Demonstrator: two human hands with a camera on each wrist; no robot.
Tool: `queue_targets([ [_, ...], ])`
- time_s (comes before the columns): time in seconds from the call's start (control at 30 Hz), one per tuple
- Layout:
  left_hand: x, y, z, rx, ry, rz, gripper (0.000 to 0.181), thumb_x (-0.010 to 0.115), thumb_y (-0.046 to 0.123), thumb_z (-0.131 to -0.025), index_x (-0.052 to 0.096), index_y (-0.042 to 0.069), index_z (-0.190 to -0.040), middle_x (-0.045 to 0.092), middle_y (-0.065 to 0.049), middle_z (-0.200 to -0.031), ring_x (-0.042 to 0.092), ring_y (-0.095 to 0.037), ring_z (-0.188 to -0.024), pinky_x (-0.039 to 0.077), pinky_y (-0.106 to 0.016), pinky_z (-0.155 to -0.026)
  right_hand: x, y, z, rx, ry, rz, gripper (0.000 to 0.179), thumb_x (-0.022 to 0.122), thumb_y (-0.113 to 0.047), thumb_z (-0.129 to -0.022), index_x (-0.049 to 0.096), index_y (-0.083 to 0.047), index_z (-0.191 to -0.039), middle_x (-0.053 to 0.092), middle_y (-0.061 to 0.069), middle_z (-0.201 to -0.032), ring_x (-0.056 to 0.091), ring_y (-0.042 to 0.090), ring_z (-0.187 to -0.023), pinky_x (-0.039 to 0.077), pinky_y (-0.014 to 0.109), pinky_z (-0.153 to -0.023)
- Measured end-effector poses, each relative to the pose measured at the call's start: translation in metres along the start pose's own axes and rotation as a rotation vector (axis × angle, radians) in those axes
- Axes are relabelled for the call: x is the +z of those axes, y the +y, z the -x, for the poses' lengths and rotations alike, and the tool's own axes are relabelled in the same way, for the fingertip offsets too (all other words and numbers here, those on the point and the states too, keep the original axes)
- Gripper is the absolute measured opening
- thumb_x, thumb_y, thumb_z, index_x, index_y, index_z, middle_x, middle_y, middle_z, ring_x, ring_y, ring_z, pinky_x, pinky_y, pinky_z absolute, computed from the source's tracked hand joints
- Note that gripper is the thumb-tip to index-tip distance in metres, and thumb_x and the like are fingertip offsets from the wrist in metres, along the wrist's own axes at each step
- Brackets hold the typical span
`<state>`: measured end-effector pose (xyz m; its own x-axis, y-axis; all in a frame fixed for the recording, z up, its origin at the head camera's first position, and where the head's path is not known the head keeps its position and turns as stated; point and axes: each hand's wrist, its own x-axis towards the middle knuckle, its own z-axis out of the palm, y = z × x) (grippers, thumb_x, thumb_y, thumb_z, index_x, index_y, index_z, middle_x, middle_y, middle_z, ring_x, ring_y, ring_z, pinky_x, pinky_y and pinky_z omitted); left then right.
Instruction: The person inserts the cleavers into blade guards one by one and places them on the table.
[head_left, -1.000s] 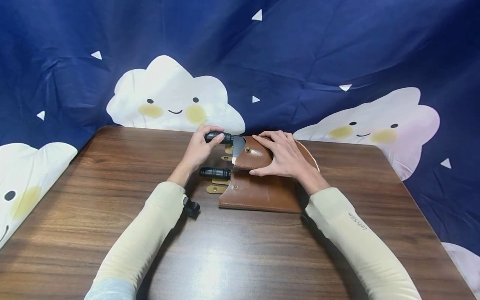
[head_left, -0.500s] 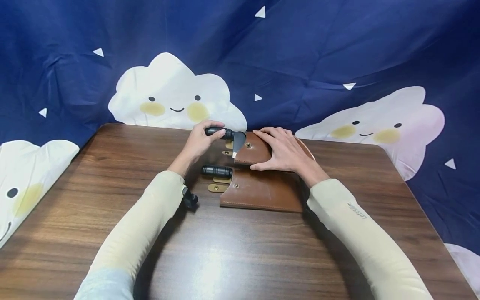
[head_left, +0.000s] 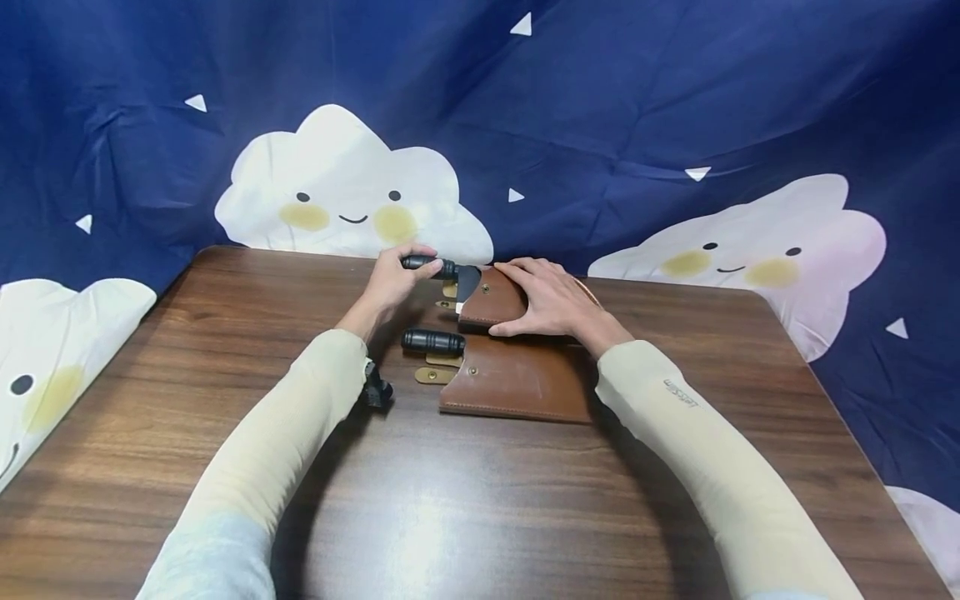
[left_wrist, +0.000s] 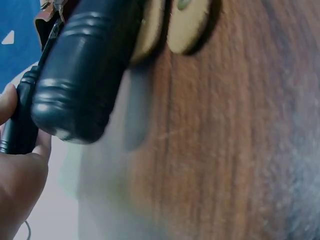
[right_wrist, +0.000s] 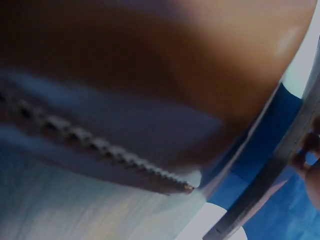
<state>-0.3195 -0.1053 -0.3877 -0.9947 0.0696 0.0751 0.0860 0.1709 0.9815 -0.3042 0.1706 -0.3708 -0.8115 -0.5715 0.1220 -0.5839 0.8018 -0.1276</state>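
At the table's far side, my left hand (head_left: pixel 390 279) pinches the black ringed handle (head_left: pixel 442 268) of a cleaver. Its dark blade (head_left: pixel 468 283) sits mostly inside a brown leather sheath (head_left: pixel 487 307); only the heel end shows. My right hand (head_left: pixel 551 297) grips that sheath from above, thumb along the near side and fingers over the far edge. A second brown sheath (head_left: pixel 517 383) lies flat, closer to me, with another black handle (head_left: pixel 431 341) protruding left. In the left wrist view this second handle (left_wrist: pixel 75 85) looms large before the held one (left_wrist: pixel 22 120).
Tan snap straps (head_left: pixel 432 376) stick out left of the near sheath. Similar straps (head_left: pixel 446 305) show by the far one. Both sheaths lie over the brown wooden table (head_left: pixel 225 375). Behind it hangs a blue cloth (head_left: pixel 600 100) printed with clouds.
Both hands have shifted slightly left, carrying the far sheath and its cleaver together. The near sheath has stayed in place.
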Motion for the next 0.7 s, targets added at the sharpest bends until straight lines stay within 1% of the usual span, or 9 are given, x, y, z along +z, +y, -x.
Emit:
queue_targets([
  [0.17, 0.0, -0.007, -0.005, -0.053, -0.007, 0.025, 0.036, 0.072, 0.011, -0.095, 0.065, -0.005, -0.126, 0.058, -0.016, -0.132, 0.056, -0.02, -0.106, 0.047, -0.028, -0.088, 0.004, 0.002, -0.009, -0.003, -0.053, 0.02, 0.111, 0.067, -0.083, -0.07, 0.042, -0.017, -0.155, 0.048, 0.009, -0.147, 0.043, 0.031, -0.134, 0.031, 0.048, -0.112],
  [0.3, -0.001, -0.01, -0.008, -0.081, -0.021, 0.037, 0.037, 0.07, 0.01, -0.097, 0.063, -0.006, -0.129, 0.056, -0.016, -0.133, 0.056, -0.021, -0.107, 0.047, -0.031, -0.089, 0.008, 0.003, -0.013, 0.004, -0.087, 0.017, 0.111, 0.068, -0.082, -0.071, 0.04, -0.017, -0.156, 0.047, 0.009, -0.148, 0.042, 0.032, -0.134, 0.032, 0.05, -0.111],
  [0.43, -0.001, -0.016, -0.013, -0.1, -0.023, 0.051, 0.036, 0.069, 0.008, -0.097, 0.062, -0.008, -0.128, 0.057, -0.015, -0.126, 0.059, -0.017, -0.094, 0.048, -0.035, -0.09, 0.012, 0.004, -0.018, 0.016, -0.121, 0.014, 0.112, 0.068, -0.082, -0.071, 0.037, -0.017, -0.157, 0.046, 0.01, -0.148, 0.042, 0.033, -0.133, 0.031, 0.05, -0.111],
  [0.53, -0.001, -0.02, -0.015, -0.108, -0.018, 0.045, 0.034, 0.069, 0.006, -0.096, 0.063, -0.008, -0.126, 0.059, -0.014, -0.121, 0.057, -0.013, -0.087, 0.048, -0.034, -0.088, 0.016, 0.003, -0.021, 0.024, -0.157, 0.007, 0.113, 0.067, -0.082, -0.072, 0.035, -0.017, -0.158, 0.043, 0.011, -0.15, 0.041, 0.034, -0.134, 0.03, 0.05, -0.112],
  [0.63, 0.0, -0.022, -0.016, -0.113, -0.015, 0.026, 0.031, 0.07, 0.006, -0.096, 0.065, -0.008, -0.124, 0.061, -0.015, -0.119, 0.057, -0.015, -0.09, 0.049, -0.033, -0.088, 0.018, 0.003, -0.022, 0.035, -0.186, 0.007, 0.114, 0.067, -0.081, -0.072, 0.033, -0.017, -0.159, 0.042, 0.012, -0.151, 0.04, 0.034, -0.136, 0.029, 0.051, -0.113],
  [0.7, 0.0, -0.023, -0.016, -0.113, -0.009, -0.007, 0.031, 0.07, 0.008, -0.096, 0.066, -0.006, -0.123, 0.062, -0.016, -0.119, 0.056, -0.017, -0.095, 0.048, -0.032, -0.089, 0.018, 0.003, -0.023, 0.039, -0.198, 0.008, 0.114, 0.068, -0.08, -0.073, 0.032, -0.016, -0.16, 0.041, 0.012, -0.152, 0.039, 0.034, -0.137, 0.028, 0.052, -0.113],
])
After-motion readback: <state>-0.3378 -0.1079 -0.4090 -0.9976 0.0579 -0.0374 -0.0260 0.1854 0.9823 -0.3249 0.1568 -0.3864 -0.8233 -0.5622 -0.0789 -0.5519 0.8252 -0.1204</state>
